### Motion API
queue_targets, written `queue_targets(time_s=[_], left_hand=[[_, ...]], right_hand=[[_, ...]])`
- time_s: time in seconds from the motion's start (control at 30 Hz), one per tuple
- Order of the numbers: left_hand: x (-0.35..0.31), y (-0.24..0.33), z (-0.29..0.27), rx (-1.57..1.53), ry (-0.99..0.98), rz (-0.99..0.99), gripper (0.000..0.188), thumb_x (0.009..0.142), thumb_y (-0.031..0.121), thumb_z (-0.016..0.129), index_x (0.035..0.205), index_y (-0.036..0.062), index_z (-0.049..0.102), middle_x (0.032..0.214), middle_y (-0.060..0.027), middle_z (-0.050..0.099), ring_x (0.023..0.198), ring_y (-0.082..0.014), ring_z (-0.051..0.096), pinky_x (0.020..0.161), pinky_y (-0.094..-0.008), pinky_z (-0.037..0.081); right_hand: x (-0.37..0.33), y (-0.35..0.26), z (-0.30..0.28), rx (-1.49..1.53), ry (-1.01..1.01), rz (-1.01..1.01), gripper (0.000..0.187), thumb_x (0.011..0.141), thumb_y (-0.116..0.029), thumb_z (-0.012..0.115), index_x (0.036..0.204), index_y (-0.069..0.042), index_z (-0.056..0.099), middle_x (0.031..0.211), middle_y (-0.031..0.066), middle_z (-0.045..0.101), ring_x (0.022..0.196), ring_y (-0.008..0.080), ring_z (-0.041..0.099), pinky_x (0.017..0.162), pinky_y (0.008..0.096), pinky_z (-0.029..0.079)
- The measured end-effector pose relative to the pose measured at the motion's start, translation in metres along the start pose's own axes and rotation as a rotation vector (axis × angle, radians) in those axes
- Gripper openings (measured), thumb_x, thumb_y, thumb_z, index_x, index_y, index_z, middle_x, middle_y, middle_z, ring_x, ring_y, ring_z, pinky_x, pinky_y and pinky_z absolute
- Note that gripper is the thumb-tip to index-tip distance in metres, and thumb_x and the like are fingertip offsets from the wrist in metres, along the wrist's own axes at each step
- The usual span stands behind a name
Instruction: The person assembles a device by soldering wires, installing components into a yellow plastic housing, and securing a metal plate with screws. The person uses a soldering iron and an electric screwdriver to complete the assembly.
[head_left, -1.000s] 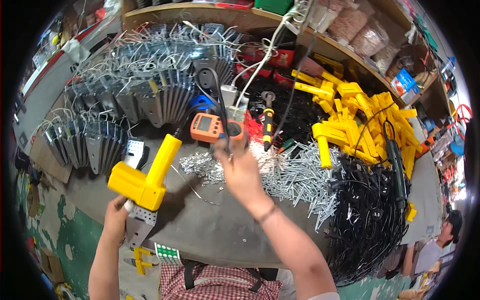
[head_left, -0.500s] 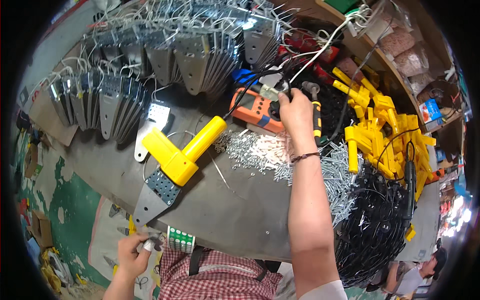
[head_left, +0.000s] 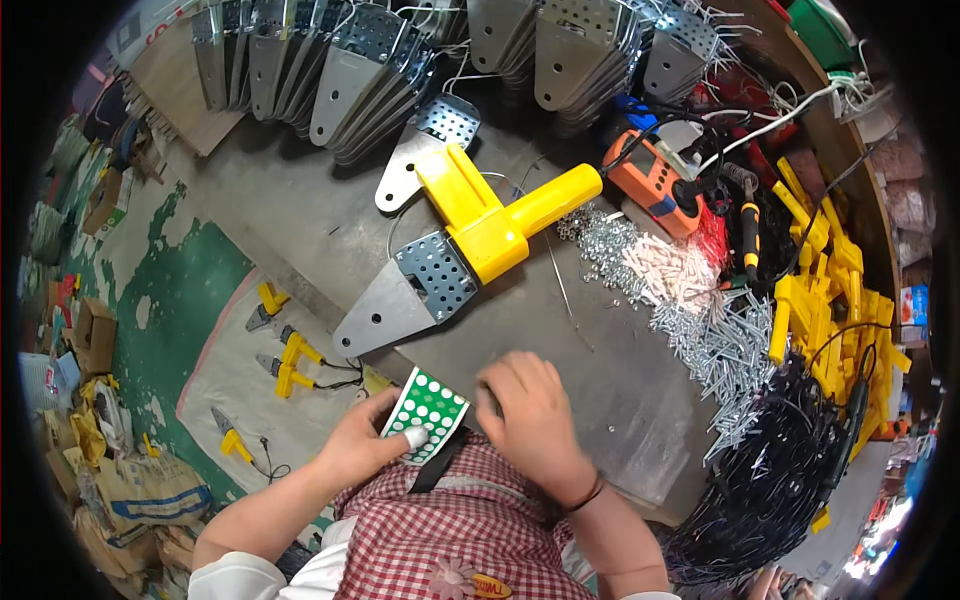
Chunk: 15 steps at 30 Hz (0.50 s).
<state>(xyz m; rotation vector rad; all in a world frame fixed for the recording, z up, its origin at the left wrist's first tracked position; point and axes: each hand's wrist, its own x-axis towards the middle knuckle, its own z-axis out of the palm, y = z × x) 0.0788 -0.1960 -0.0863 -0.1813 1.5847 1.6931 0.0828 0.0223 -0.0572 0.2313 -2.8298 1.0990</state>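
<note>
In my left hand (head_left: pixel 365 435) is a green sheet of white round stickers (head_left: pixel 425 402), held up at the table's front edge with the thumb, its tip covered in white, lying across its face. My right hand (head_left: pixel 530 415) hovers just beside the sheet's right edge, fingers loosely bent and apart, with nothing visible in them. Beyond both hands lies a yellow plastic-handled tool (head_left: pixel 490 235) with a perforated grey metal plate (head_left: pixel 405 295) that tapers to a rounded tip. A black cord runs from its handle towards an orange meter (head_left: pixel 655 185).
Metal plates (head_left: pixel 365 85) stand in rows at the back. Screws (head_left: pixel 715 350), pale pink pieces (head_left: pixel 665 265) and small nuts (head_left: pixel 600 245) are heaped at the right. Yellow handles (head_left: pixel 840 290), black cables (head_left: pixel 755 480) and a screwdriver (head_left: pixel 750 235) lie farther right.
My right hand has left the orange meter and come down beside the sticker sheet. My left hand has brought the sheet up in front of me. The view has shifted, moving the table's contents rightward.
</note>
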Motion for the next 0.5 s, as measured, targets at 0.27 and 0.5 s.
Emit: queue_targets(time_s=[0.27, 0.5], left_hand=[[0.008, 0.010, 0.011, 0.339, 0.123, 0.406, 0.019, 0.074, 0.007, 0.065, 0.092, 0.0015, 0.065, 0.084, -0.0061, 0.058, 0.074, -0.0168, 0.054, 0.066, -0.0292, 0.043], [0.009, 0.018, 0.009, 0.584, 0.146, 0.508, 0.022, 0.074, 0.008, 0.065, 0.095, 0.0017, 0.065, 0.088, -0.0094, 0.060, 0.079, -0.0232, 0.059, 0.070, -0.0322, 0.045]], right_hand=[[-0.003, -0.027, 0.007, -0.027, -0.052, -0.065, 0.020, 0.069, -0.011, 0.068, 0.086, -0.006, 0.059, 0.091, 0.0063, 0.054, 0.091, 0.0241, 0.050, 0.083, 0.0400, 0.032], [-0.001, -0.018, 0.007, 0.000, -0.117, -0.100, 0.022, 0.069, -0.012, 0.069, 0.089, -0.006, 0.062, 0.092, 0.0077, 0.054, 0.092, 0.0246, 0.050, 0.084, 0.0398, 0.033]])
